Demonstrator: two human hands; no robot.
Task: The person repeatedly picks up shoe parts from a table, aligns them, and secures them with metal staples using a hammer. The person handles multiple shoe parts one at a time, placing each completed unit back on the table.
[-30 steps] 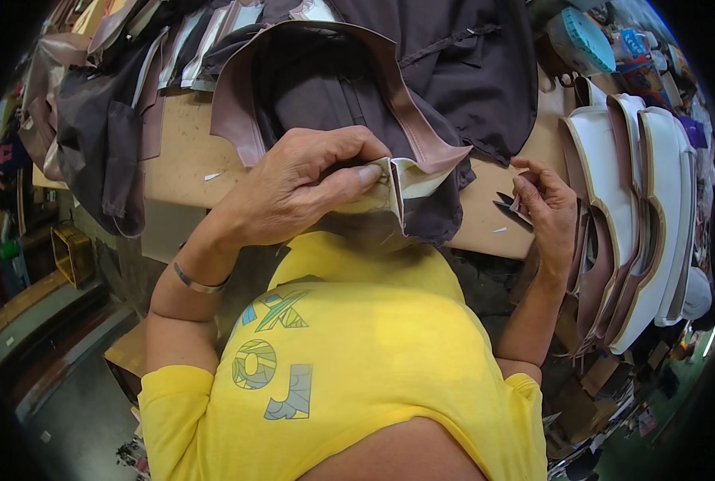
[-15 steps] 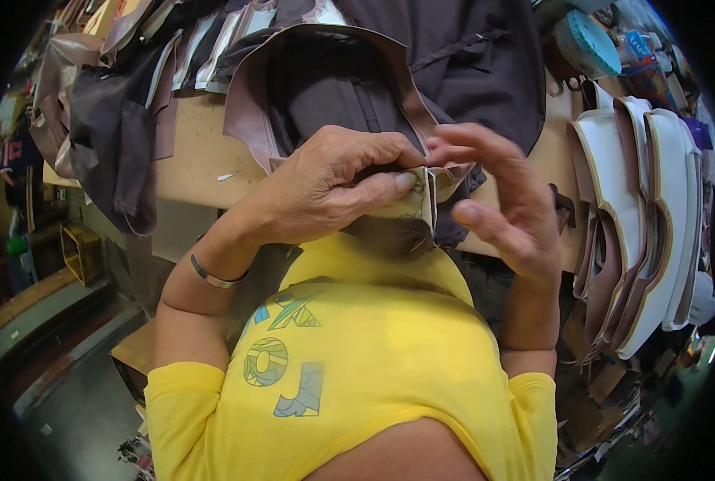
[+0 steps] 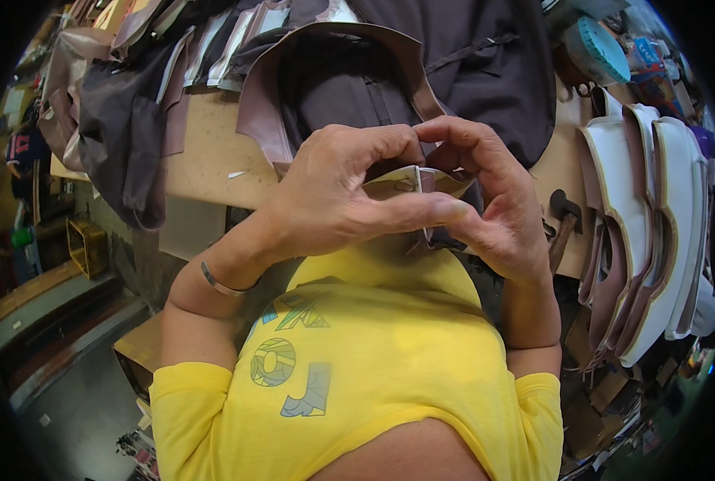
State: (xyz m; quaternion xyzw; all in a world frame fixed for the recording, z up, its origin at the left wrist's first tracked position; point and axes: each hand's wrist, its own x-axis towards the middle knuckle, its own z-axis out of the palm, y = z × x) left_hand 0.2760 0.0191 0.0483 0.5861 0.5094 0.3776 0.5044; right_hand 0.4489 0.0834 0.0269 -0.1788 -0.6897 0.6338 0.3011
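**Left hand [image 3: 333, 184] and right hand [image 3: 502, 200] meet around a pale folded piece [image 3: 393, 186]**

At the far left, a dark brown cloth [image 3: 125, 120] hangs over the edge of the tan table [image 3: 213, 152]. Next comes the left forearm with a metal bracelet [image 3: 221, 280]. The left hand is just to the left of the piece, its fingers bent near the upper edge; its thumb is stretched across the front, the tip close to the right thumb. Whether it grips, I cannot tell.

The piece is in the middle, with its white upright edge between the two hands. Behind it, a curved mauve band [image 3: 261, 120] lies around dark fabric [image 3: 341, 88].

The right hand is just to the right of the piece, curved like an arch; its grip also I cannot tell. Further right are a hammer-like tool [image 3: 566, 207] and a row of white panels [image 3: 618, 172].
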